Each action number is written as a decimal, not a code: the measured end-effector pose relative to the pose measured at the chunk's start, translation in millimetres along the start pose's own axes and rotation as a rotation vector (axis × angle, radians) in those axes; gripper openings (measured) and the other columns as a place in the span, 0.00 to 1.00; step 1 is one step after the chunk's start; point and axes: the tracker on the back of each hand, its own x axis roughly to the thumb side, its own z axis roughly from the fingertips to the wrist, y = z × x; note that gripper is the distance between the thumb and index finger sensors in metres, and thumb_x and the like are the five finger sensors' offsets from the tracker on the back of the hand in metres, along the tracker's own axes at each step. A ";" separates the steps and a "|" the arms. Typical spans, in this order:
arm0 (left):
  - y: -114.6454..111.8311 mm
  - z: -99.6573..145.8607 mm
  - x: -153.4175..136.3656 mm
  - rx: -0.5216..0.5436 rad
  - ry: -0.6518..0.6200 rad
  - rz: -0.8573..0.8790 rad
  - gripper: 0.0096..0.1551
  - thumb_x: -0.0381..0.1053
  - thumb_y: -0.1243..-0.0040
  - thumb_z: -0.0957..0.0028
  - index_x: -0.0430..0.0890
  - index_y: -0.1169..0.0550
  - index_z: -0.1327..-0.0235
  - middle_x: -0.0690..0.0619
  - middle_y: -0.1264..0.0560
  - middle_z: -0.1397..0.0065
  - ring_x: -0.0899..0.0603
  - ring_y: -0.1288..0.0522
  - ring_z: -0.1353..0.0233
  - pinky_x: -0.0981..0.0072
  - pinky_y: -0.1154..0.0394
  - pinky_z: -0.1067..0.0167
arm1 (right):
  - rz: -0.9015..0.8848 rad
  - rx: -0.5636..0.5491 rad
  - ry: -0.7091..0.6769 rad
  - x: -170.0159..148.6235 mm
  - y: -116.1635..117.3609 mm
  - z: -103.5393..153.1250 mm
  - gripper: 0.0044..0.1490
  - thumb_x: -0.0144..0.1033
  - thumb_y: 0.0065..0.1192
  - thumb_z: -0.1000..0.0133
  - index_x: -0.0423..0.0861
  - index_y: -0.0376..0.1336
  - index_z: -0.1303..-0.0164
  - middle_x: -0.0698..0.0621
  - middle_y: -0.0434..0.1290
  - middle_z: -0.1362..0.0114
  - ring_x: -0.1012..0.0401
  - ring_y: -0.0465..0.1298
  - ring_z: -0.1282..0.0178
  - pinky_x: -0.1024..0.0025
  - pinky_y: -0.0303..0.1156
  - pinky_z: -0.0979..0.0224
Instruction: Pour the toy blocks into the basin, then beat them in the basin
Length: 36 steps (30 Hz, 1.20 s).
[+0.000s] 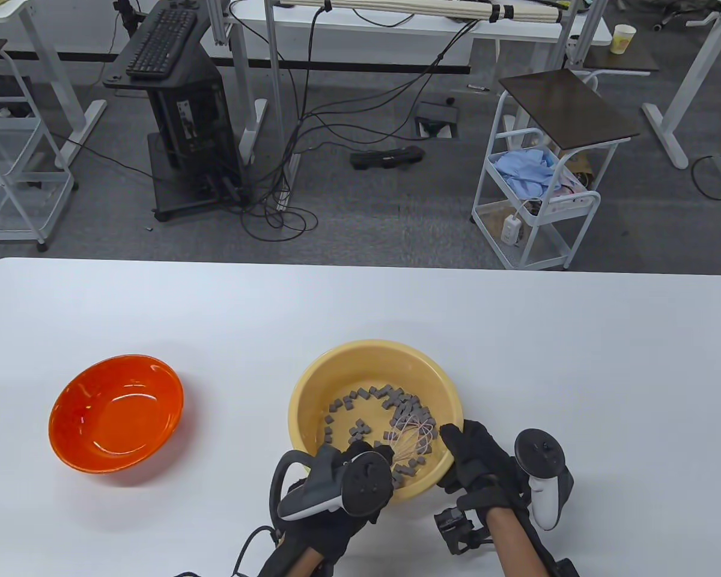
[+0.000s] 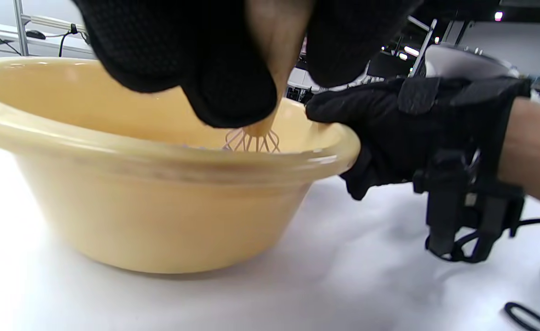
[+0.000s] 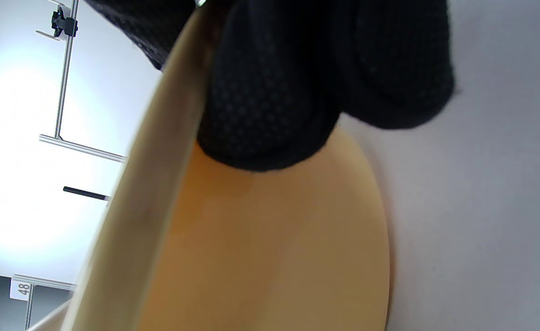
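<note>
A yellow basin (image 1: 312, 384) stands on the white table and holds several small grey toy blocks (image 1: 372, 399). My left hand (image 1: 360, 463) grips the handle of a whisk (image 1: 411, 436), whose wire head sits among the blocks. In the left wrist view the whisk (image 2: 253, 138) hangs below my curled left-hand fingers (image 2: 224, 87) inside the basin (image 2: 159, 216). My right hand (image 1: 468, 457) grips the basin's near right rim. In the left wrist view my right hand (image 2: 389, 124) is on that rim; in the right wrist view its fingers (image 3: 270, 115) curl over the basin's wall (image 3: 270, 248).
An empty orange bowl (image 1: 66, 433) sits on the table to the left of the basin. A black cable (image 1: 246, 544) trails from my left wrist at the table's front edge. Beyond the table stand carts, desks and floor cables.
</note>
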 end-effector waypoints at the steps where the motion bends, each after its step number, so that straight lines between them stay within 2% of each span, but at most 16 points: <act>1: -1.6 -1.1 1.4 0.006 0.011 -0.024 0.32 0.50 0.40 0.30 0.38 0.31 0.18 0.30 0.31 0.20 0.48 0.16 0.40 0.50 0.18 0.39 | 0.000 0.000 0.000 0.0 0.0 0.0 0.34 0.42 0.59 0.27 0.29 0.53 0.26 0.35 0.73 0.47 0.58 0.83 0.67 0.62 0.82 0.56; 4: -5.5 -4.1 1.5 0.040 0.057 -0.081 0.30 0.48 0.41 0.30 0.39 0.31 0.18 0.30 0.31 0.19 0.48 0.17 0.40 0.50 0.19 0.38 | -0.002 0.004 -0.002 -0.1 -0.1 0.0 0.34 0.42 0.59 0.27 0.29 0.53 0.26 0.35 0.73 0.47 0.57 0.83 0.67 0.62 0.82 0.56; 7: -11.3 -7.0 -3.8 0.100 0.125 -0.157 0.27 0.46 0.43 0.29 0.41 0.30 0.19 0.31 0.30 0.20 0.50 0.16 0.45 0.52 0.18 0.41 | -0.003 0.004 -0.002 0.1 -0.1 0.2 0.34 0.42 0.59 0.27 0.30 0.53 0.26 0.34 0.73 0.47 0.57 0.83 0.67 0.62 0.82 0.56; 11: -15.1 -9.4 -15.1 0.122 0.190 -0.188 0.27 0.47 0.43 0.29 0.43 0.30 0.19 0.32 0.28 0.22 0.53 0.16 0.49 0.56 0.16 0.45 | -0.004 0.002 -0.002 0.0 0.0 0.4 0.34 0.42 0.59 0.27 0.30 0.53 0.26 0.34 0.73 0.47 0.57 0.83 0.67 0.62 0.82 0.56; 15: -13.0 -7.8 -22.0 0.134 0.258 -0.234 0.26 0.47 0.43 0.29 0.42 0.29 0.19 0.31 0.28 0.22 0.55 0.16 0.54 0.58 0.16 0.48 | -0.004 0.003 -0.003 0.0 0.0 0.3 0.34 0.42 0.59 0.27 0.29 0.53 0.26 0.34 0.73 0.47 0.57 0.83 0.67 0.62 0.82 0.56; 19: -7.0 -2.1 -25.4 0.159 0.317 -0.316 0.26 0.49 0.41 0.31 0.44 0.27 0.22 0.35 0.27 0.21 0.59 0.18 0.62 0.61 0.16 0.56 | 0.000 0.000 -0.004 0.2 0.0 0.3 0.34 0.42 0.59 0.27 0.29 0.53 0.26 0.34 0.73 0.47 0.57 0.83 0.67 0.62 0.82 0.56; 21: -2.1 1.7 -25.4 0.197 0.327 -0.325 0.25 0.50 0.40 0.33 0.45 0.24 0.25 0.36 0.25 0.22 0.60 0.19 0.64 0.61 0.16 0.58 | -0.001 -0.002 -0.004 0.1 0.1 0.3 0.34 0.42 0.59 0.27 0.29 0.53 0.26 0.34 0.73 0.47 0.57 0.83 0.67 0.62 0.82 0.56; 30: 21.6 20.7 -24.6 0.217 0.371 -0.365 0.20 0.50 0.44 0.34 0.47 0.18 0.35 0.40 0.18 0.32 0.60 0.19 0.69 0.63 0.16 0.62 | 0.005 -0.007 -0.007 0.1 0.1 0.0 0.34 0.42 0.59 0.27 0.29 0.53 0.26 0.34 0.73 0.47 0.57 0.83 0.67 0.62 0.82 0.56; 36: 30.0 28.5 -19.0 0.245 0.313 -0.325 0.18 0.50 0.45 0.35 0.48 0.15 0.41 0.42 0.15 0.37 0.60 0.19 0.71 0.64 0.16 0.63 | 0.006 -0.008 -0.008 0.1 0.4 0.0 0.34 0.42 0.59 0.27 0.29 0.53 0.26 0.34 0.73 0.47 0.57 0.83 0.67 0.62 0.82 0.56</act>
